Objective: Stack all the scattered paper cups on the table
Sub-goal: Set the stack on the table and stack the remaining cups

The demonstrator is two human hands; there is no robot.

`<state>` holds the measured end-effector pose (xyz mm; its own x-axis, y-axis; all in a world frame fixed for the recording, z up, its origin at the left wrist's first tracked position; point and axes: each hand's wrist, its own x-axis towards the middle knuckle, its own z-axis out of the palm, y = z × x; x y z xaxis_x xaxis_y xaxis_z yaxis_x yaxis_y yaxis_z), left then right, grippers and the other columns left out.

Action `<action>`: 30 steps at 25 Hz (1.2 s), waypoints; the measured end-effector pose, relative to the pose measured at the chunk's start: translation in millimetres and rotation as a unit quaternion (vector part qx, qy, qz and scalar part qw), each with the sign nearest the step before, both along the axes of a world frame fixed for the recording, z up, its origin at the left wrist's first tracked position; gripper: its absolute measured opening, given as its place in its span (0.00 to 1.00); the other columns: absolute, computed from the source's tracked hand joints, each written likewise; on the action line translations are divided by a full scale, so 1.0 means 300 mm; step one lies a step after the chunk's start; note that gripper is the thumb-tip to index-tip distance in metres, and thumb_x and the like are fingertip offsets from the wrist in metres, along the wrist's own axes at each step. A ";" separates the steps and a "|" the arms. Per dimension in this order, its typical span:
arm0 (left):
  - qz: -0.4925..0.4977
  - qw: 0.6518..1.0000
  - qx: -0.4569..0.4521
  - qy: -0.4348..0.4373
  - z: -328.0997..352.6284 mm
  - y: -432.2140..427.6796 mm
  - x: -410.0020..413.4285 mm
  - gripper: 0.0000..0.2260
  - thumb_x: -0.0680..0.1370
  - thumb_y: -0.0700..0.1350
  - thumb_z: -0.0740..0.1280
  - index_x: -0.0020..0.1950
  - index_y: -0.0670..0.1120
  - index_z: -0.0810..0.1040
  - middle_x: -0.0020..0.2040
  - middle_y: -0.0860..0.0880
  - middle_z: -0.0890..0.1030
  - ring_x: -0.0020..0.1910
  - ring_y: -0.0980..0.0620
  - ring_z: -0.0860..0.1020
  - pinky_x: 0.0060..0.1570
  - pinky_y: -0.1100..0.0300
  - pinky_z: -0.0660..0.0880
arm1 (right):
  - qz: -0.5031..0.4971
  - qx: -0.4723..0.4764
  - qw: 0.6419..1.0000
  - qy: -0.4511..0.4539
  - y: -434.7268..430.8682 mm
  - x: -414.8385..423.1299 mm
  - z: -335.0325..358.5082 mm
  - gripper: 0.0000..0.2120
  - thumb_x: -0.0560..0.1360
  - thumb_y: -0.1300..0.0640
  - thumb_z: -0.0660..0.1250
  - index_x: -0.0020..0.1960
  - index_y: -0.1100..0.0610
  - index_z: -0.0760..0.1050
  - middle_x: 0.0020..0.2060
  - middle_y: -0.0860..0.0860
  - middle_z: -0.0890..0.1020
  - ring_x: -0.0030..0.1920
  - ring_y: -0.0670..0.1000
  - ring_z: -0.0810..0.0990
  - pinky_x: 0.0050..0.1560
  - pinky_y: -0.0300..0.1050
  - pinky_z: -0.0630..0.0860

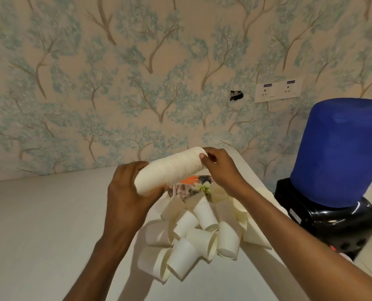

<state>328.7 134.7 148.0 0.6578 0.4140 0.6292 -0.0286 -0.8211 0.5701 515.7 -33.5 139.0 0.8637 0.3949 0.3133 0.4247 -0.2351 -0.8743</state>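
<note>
A long stack of white paper cups is held tilted above the table, its base low at the left and its open end high at the right. My left hand grips the base end. My right hand is closed on the rim at the upper end. Below them, several loose white paper cups lie on their sides in a heap on the white table, some overlapping.
A flower-patterned bowl or tray sits behind the heap, partly hidden by the stack. A blue-covered water bottle on a black dispenser stands at the right, beyond the table edge. Patterned wall with sockets lies behind.
</note>
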 end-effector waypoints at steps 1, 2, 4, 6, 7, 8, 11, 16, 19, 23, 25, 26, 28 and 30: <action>0.006 1.000 0.011 0.006 0.022 0.009 0.064 0.30 0.62 0.51 0.83 0.60 0.52 0.77 0.52 0.55 0.78 0.47 0.58 0.76 0.40 0.74 0.69 | -0.004 -0.010 1.000 0.021 0.023 0.061 0.000 0.13 0.82 0.57 0.64 0.64 0.58 0.79 0.56 0.55 0.83 0.56 0.54 0.81 0.60 0.54 0.78; 0.014 1.000 0.011 0.016 0.041 0.017 0.125 0.30 0.62 0.52 0.83 0.61 0.52 0.76 0.51 0.55 0.78 0.47 0.56 0.77 0.39 0.71 0.70 | -0.016 -0.015 0.998 0.052 0.044 0.118 -0.004 0.13 0.81 0.58 0.65 0.62 0.60 0.80 0.55 0.56 0.84 0.56 0.56 0.82 0.59 0.55 0.79; 0.025 0.999 0.004 0.025 0.067 0.032 0.244 0.33 0.61 0.54 0.82 0.62 0.52 0.73 0.50 0.55 0.77 0.46 0.54 0.77 0.38 0.65 0.75 | -0.030 -0.007 0.990 0.141 0.079 0.224 -0.016 0.11 0.78 0.61 0.67 0.57 0.65 0.81 0.53 0.60 0.84 0.54 0.60 0.83 0.59 0.58 0.80; 0.025 0.999 0.008 0.027 0.078 0.048 0.359 0.36 0.60 0.56 0.82 0.63 0.52 0.71 0.49 0.56 0.75 0.45 0.53 0.76 0.40 0.59 0.78 | -0.018 -0.001 0.971 0.239 0.107 0.313 -0.031 0.07 0.75 0.66 0.68 0.50 0.69 0.81 0.48 0.63 0.85 0.49 0.62 0.85 0.57 0.60 0.82; 0.023 0.999 0.013 0.030 0.079 0.054 0.414 0.37 0.60 0.57 0.82 0.63 0.52 0.70 0.49 0.56 0.74 0.45 0.53 0.76 0.41 0.58 0.78 | -0.012 -0.012 0.961 0.276 0.117 0.353 -0.039 0.06 0.75 0.68 0.67 0.48 0.70 0.80 0.46 0.64 0.84 0.47 0.61 0.84 0.56 0.59 0.82; 0.018 0.999 0.017 0.037 0.077 0.059 0.468 0.38 0.59 0.58 0.82 0.63 0.52 0.70 0.48 0.57 0.74 0.45 0.53 0.75 0.41 0.58 0.77 | -0.006 -0.031 0.952 0.304 0.126 0.390 -0.049 0.05 0.76 0.68 0.65 0.47 0.70 0.78 0.46 0.64 0.83 0.46 0.61 0.83 0.55 0.58 0.82; 0.000 0.997 0.010 0.078 0.054 0.068 0.619 0.40 0.58 0.58 0.82 0.65 0.51 0.68 0.52 0.52 0.78 0.47 0.50 0.77 0.39 0.60 0.74 | 0.023 -0.114 0.920 0.375 0.151 0.485 -0.088 0.10 0.83 0.60 0.59 0.53 0.67 0.73 0.44 0.63 0.79 0.43 0.59 0.79 0.51 0.54 0.80; -0.023 0.991 -0.008 0.134 -0.008 0.074 0.800 0.42 0.59 0.54 0.84 0.67 0.47 0.67 0.59 0.44 0.79 0.51 0.46 0.78 0.39 0.59 0.75 | 0.013 -0.247 0.885 0.395 0.184 0.588 -0.175 0.23 0.85 0.46 0.54 0.57 0.67 0.73 0.43 0.62 0.78 0.41 0.58 0.78 0.59 0.55 0.77; -0.036 0.987 -0.009 0.154 -0.039 0.062 0.851 0.41 0.60 0.53 0.84 0.66 0.46 0.68 0.58 0.44 0.79 0.47 0.49 0.75 0.40 0.58 0.75 | 0.019 -0.278 0.867 0.412 0.198 0.602 -0.213 0.23 0.84 0.47 0.56 0.60 0.69 0.73 0.49 0.63 0.79 0.42 0.59 0.79 0.59 0.53 0.78; -0.041 0.985 -0.002 0.169 -0.066 0.043 0.876 0.41 0.59 0.54 0.84 0.65 0.46 0.68 0.57 0.44 0.79 0.50 0.45 0.79 0.43 0.53 0.80 | 0.026 -0.294 0.868 0.399 0.207 0.602 -0.230 0.18 0.83 0.55 0.60 0.62 0.70 0.74 0.56 0.65 0.80 0.49 0.60 0.81 0.63 0.53 0.79; -0.044 0.984 -0.004 0.171 -0.076 0.035 0.882 0.39 0.59 0.54 0.83 0.63 0.46 0.69 0.56 0.44 0.80 0.50 0.44 0.80 0.43 0.52 0.81 | 0.032 -0.291 0.874 0.387 0.197 0.598 -0.215 0.14 0.83 0.58 0.59 0.58 0.70 0.75 0.50 0.65 0.81 0.44 0.61 0.82 0.62 0.56 0.79; -0.045 0.984 -0.009 0.173 -0.081 0.031 0.883 0.38 0.60 0.54 0.83 0.63 0.46 0.69 0.56 0.44 0.80 0.51 0.44 0.80 0.43 0.51 0.81 | 0.033 -0.286 0.876 0.387 0.188 0.595 -0.203 0.14 0.84 0.59 0.58 0.56 0.69 0.75 0.47 0.65 0.81 0.42 0.61 0.82 0.61 0.57 0.80; -0.048 0.981 -0.030 0.185 -0.095 0.023 0.878 0.38 0.61 0.53 0.83 0.64 0.46 0.69 0.58 0.45 0.80 0.53 0.44 0.80 0.46 0.49 0.81 | 0.024 -0.254 0.888 0.383 0.162 0.586 -0.171 0.16 0.85 0.56 0.55 0.55 0.69 0.74 0.45 0.65 0.80 0.42 0.61 0.81 0.59 0.57 0.80; -0.063 0.977 -0.059 0.194 -0.112 0.026 0.858 0.39 0.63 0.53 0.82 0.67 0.44 0.68 0.60 0.45 0.80 0.56 0.45 0.80 0.51 0.48 0.80 | -0.006 -0.202 0.916 0.347 0.125 0.572 -0.119 0.19 0.85 0.55 0.56 0.56 0.71 0.75 0.48 0.66 0.81 0.46 0.61 0.82 0.56 0.55 0.81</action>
<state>586.1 142.4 114.4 0.8878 0.3696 0.2744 0.1129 -0.7527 0.6486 687.3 4.1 103.4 0.8047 0.3468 -0.4819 -0.2041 -0.6005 -0.7731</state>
